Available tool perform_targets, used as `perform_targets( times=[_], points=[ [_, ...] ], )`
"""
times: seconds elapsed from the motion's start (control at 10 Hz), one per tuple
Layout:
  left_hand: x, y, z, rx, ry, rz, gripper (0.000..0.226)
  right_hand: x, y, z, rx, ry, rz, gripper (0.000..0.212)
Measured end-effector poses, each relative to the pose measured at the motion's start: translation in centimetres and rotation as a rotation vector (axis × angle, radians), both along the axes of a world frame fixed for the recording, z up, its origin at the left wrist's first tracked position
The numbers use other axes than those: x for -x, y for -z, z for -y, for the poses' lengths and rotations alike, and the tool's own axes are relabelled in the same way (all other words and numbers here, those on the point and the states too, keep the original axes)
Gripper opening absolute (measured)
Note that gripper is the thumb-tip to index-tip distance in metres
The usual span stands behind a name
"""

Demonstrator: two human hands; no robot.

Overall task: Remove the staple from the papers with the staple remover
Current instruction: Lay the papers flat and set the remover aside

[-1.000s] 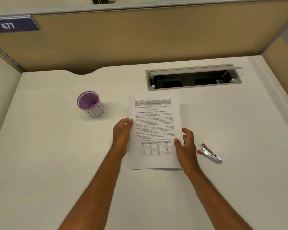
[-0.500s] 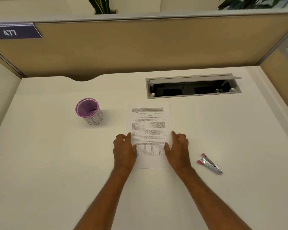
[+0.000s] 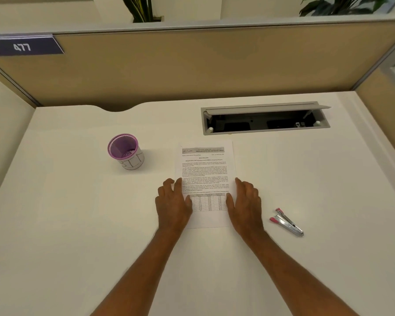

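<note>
White table [image 3: 78, 224] surface inside a beige-partitioned cubicle; an open cable tray [image 3: 266, 120] sits at upper right of centre, a purple cup [image 3: 126, 152] at centre left. The papers [image 3: 205, 176] lie flat at frame centre, long axis running away from the person. The left hand [image 3: 172, 202] and right hand [image 3: 246, 205] rest flat on the lower sheet edges, fingers loosely spread, holding nothing. The staple remover [image 3: 286, 222] lies on the table to the right of the papers, apart from the right hand, long axis diagonal toward lower right, pink tips toward the papers. The right hand is nearer; a short reach rightward is the likely next move. The staple itself cannot be made out.
</note>
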State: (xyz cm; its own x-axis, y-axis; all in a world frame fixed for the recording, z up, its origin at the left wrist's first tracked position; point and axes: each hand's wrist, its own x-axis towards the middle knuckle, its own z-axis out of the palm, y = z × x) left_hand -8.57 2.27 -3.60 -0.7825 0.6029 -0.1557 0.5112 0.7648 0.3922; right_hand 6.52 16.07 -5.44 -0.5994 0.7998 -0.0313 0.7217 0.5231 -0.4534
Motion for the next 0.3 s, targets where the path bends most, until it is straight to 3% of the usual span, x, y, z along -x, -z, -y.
perform_targets(
  times=[0.1,0.3],
  points=[
    [-1.0,0.1,0.3,-0.038,0.105,-0.087,0.066,-1.4,0.3,0.7,-0.123,-0.114,0.049,0.061],
    [-1.1,1.4,0.9,-0.058,0.273,-0.170,0.069,-2.4,1.5,0.8,-0.143,-0.216,0.030,0.065]
  ],
)
